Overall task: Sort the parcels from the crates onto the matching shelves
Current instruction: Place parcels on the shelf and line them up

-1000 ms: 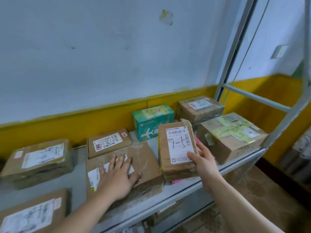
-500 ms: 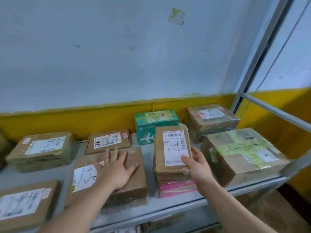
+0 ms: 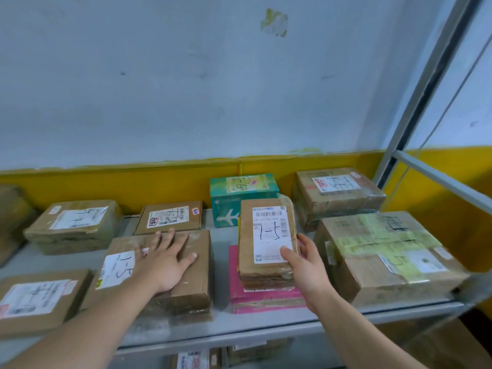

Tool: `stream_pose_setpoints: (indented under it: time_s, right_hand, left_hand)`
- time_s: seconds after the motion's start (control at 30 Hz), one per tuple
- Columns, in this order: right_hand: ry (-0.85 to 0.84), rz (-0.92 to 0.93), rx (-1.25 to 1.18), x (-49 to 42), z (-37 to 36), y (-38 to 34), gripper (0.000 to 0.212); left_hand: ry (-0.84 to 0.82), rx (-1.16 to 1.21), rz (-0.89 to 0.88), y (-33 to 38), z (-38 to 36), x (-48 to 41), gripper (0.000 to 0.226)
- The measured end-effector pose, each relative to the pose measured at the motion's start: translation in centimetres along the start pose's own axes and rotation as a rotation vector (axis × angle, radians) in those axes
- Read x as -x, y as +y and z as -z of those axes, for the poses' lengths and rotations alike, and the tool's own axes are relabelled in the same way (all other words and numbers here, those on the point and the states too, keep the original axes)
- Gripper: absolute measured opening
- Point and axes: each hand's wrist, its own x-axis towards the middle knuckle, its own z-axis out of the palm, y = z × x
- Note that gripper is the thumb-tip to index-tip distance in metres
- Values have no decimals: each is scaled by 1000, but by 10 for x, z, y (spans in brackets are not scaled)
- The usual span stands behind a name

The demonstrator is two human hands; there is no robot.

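A small brown parcel [image 3: 267, 241] with a white label marked 1-5 lies on top of a pink parcel [image 3: 263, 299] on the grey shelf [image 3: 221, 326]. My right hand [image 3: 306, 265] grips its right front corner, thumb on the label. My left hand [image 3: 165, 258] rests flat, fingers spread, on a wider brown parcel [image 3: 191, 286] marked 1-5 just to the left.
Around them lie more parcels: a teal box [image 3: 239, 201], a flat brown box [image 3: 170, 217], a taped box [image 3: 338, 195] at the back right, a large box with green tape [image 3: 386, 254] at the right, two at the left [image 3: 74, 225] [image 3: 37, 299]. A metal upright [image 3: 415, 102] stands right.
The small parcel has come down from a tilted hold onto the pink parcel. My left hand has stayed flat on the wider parcel. The view has shifted slightly left.
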Motion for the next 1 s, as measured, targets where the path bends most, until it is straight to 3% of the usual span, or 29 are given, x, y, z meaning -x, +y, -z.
stream_pose_setpoints:
  time_s: [0.3,0.43,0.53,0.73,0.9,1.0]
  right_hand:
    - [-36,26,24,7,6,4,59]
    - [-58,24,112,4,6,0,34]
    - [-69,44,212,0,5,-1,28]
    - [-74,79,264,-3,5,1,46]
    - [-61,18,207,-7,9,1,39]
    - [-6,-31,125,-11,13,-4,54]
  left_hand:
    - [39,32,86,20,4,14,57]
    - [56,58,71,30,0,22,61]
    - [32,93,76,31,-5,26,71]
    - [36,85,-11,47,-2,35,67]
    - [46,135,5,46,-4,36,63]
    - [58,250,-7,53,3,37,59]
